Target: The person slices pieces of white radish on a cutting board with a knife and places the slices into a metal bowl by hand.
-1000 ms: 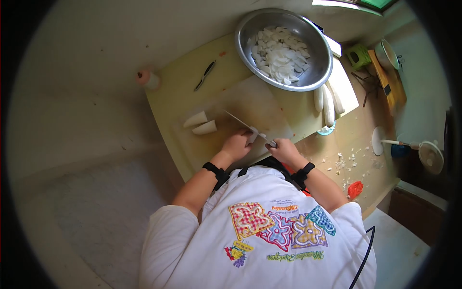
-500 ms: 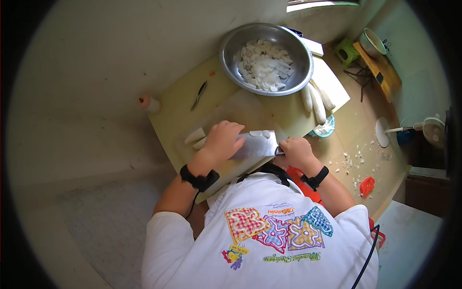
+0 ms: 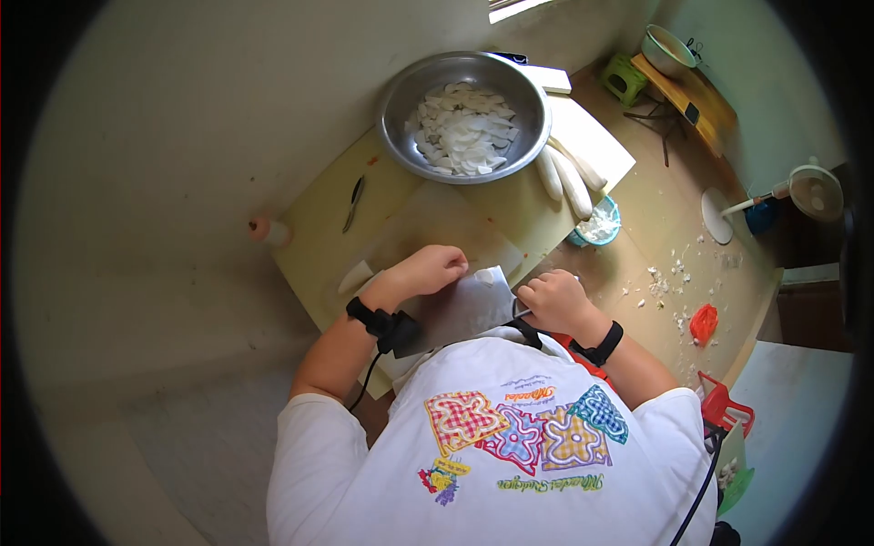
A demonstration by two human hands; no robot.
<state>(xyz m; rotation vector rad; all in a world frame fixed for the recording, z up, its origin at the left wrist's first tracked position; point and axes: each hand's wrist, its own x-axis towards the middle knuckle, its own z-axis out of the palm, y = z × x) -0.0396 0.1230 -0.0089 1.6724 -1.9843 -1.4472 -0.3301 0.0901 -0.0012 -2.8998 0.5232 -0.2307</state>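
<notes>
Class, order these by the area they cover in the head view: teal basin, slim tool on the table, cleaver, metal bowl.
1. Metal bowl
2. Cleaver, visible part only
3. Teal basin
4. Slim tool

Held edge-on a second ago, the knife (image 3: 473, 308) now lies broadside in the right hand (image 3: 559, 302), its blade slanting down toward the shirt (image 3: 492, 473). The left hand (image 3: 435, 269), spread across the blade half a second earlier, draws its fingers together beside it, as a red frame (image 3: 726, 407) enters view at lower right.
</notes>
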